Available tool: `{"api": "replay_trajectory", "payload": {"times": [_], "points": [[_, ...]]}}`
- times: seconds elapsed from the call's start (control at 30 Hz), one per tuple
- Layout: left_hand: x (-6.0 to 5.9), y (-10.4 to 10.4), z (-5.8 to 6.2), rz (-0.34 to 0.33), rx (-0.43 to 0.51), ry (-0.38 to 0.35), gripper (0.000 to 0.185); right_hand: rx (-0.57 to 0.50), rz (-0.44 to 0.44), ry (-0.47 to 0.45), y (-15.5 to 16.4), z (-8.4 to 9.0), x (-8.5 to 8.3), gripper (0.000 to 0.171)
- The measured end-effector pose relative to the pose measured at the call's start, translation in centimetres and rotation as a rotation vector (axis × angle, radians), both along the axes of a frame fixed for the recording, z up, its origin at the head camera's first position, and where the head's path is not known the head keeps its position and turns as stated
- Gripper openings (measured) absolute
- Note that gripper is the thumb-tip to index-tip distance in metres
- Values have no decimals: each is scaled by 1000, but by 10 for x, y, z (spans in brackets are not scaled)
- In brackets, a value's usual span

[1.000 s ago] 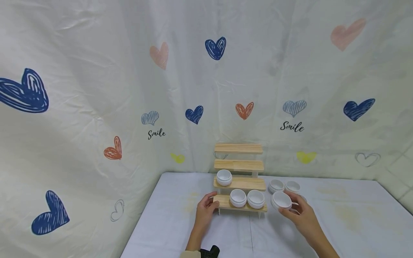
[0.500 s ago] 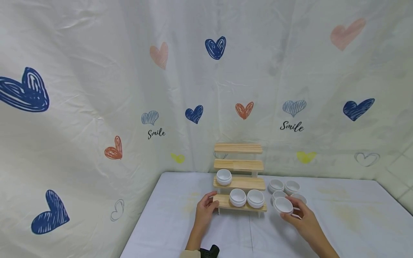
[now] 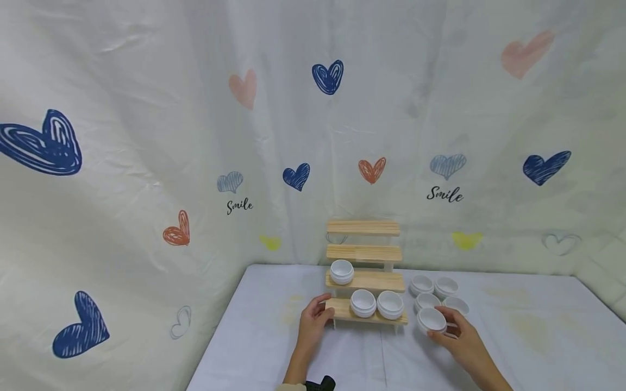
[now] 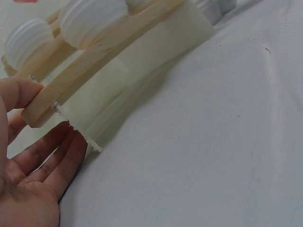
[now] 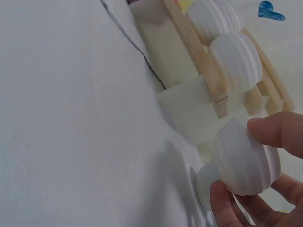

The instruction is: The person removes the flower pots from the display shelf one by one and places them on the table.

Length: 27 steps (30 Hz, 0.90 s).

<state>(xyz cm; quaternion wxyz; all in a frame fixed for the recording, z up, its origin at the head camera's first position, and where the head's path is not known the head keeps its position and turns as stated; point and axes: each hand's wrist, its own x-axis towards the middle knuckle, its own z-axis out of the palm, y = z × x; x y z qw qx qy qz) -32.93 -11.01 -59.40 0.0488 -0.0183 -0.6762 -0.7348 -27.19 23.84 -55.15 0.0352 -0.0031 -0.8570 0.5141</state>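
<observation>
A four-step wooden shelf (image 3: 364, 281) stands at the back of the white table (image 3: 274, 347). Two white jars (image 3: 363, 302) sit on its bottom step and one jar (image 3: 341, 271) on the second. My left hand (image 3: 320, 312) holds the left end of the bottom step (image 4: 94, 61), thumb (image 4: 19, 92) on top and fingers (image 4: 52, 161) beneath. Just right of the shelf, my right hand (image 3: 445, 328) grips a white ribbed jar (image 3: 431, 319). The right wrist view shows that jar (image 5: 244, 163) pinched between thumb (image 5: 279, 132) and fingers (image 5: 227, 203).
Several more white jars (image 3: 435, 287) cluster on the table right of the shelf, just behind the held one. A heart-printed cloth (image 3: 293, 136) hangs close behind and to the left. The table's left edge (image 3: 215, 347) runs near my left arm.
My right hand has brought the jar lower and slightly nearer, down beside the cluster of jars. The left hand stays on the shelf's bottom step.
</observation>
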Motion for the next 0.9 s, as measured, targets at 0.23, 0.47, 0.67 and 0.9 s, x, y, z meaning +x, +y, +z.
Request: {"api": "replay_trajectory", "payload": {"times": [0.23, 0.47, 0.67, 0.9], "points": [[3, 0, 2, 13, -19, 28, 39, 25, -1, -80, 4, -5, -5, 75], [3, 0, 0, 8, -29, 21, 39, 29, -3, -93, 6, -10, -3, 76], [2, 0, 1, 4, -56, 25, 39, 55, -6, -110, 5, -8, -5, 76], [4, 0, 2, 1, -48, 25, 40, 86, -9, -100, 7, -7, -6, 77]]}}
